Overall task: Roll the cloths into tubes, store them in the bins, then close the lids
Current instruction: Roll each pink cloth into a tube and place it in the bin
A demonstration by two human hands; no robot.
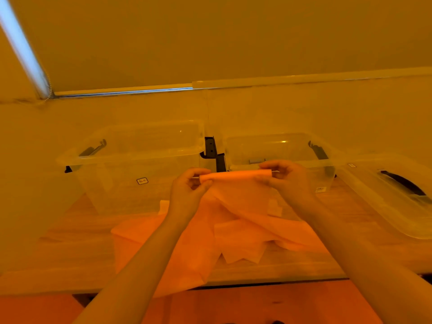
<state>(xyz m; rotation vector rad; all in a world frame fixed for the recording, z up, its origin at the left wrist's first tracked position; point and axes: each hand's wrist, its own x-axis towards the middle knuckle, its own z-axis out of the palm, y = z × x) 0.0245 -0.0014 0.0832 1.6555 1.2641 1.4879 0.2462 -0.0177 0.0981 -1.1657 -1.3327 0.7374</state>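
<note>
An orange cloth is lifted above the table, its top edge rolled into a thin tube. My left hand pinches the tube's left end. My right hand pinches its right end. The rest of this cloth hangs down onto a heap of more orange cloths on the wooden table. Behind my hands stand two clear plastic bins with dark latches, both without lids: the left bin and the right bin.
A clear lid with a dark handle lies on the table at the right, next to the right bin. A wall rises just behind the bins. The table's front edge runs near the bottom of the view.
</note>
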